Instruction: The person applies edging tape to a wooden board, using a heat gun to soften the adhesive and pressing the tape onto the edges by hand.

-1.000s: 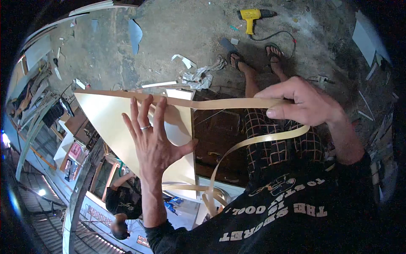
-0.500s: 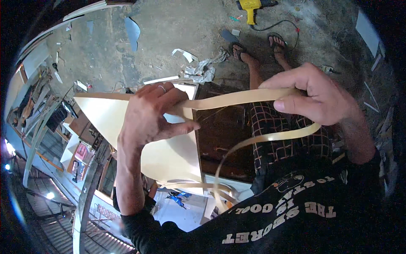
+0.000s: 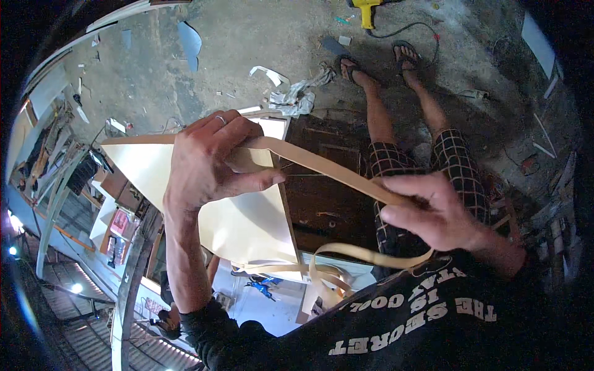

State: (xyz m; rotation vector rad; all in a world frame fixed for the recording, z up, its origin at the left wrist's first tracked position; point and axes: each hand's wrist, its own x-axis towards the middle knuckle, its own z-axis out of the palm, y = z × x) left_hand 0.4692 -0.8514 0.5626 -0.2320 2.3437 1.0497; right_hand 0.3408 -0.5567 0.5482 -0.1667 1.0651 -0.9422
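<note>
From where I stand, at the far left there is a pink package (image 3: 120, 222), whose printing is too small for me to read. More to the right, a blue-grey sheet piece (image 3: 190, 46) lies on the concrete floor (image 3: 247, 37). Then comes the left hand (image 3: 207, 162), wearing a ring. Its fingers bend over the upper edge of a cream board (image 3: 247, 229), and its thumb is stretched out to the right over the board's face; the fingertips are hidden, so I cannot tell if this hand is closed firmly. Out from under it, near the board's right corner, comes a long tan strip (image 3: 332, 170), which goes slanting down to the right, across a dark brown surface (image 3: 318, 201). Farther along, at the top, a yellow tool (image 3: 367, 13) with a cord lies on the floor, partly outside the view. Below is the person's black shirt (image 3: 291, 340), with large pale letters (image 3: 396, 340) standing upside down to me. At the right, the right hand (image 3: 433, 207) pinches the strip between thumb and fingers, over the checked shorts (image 3: 461, 161); from there the strip loops below and back to the left.
</note>
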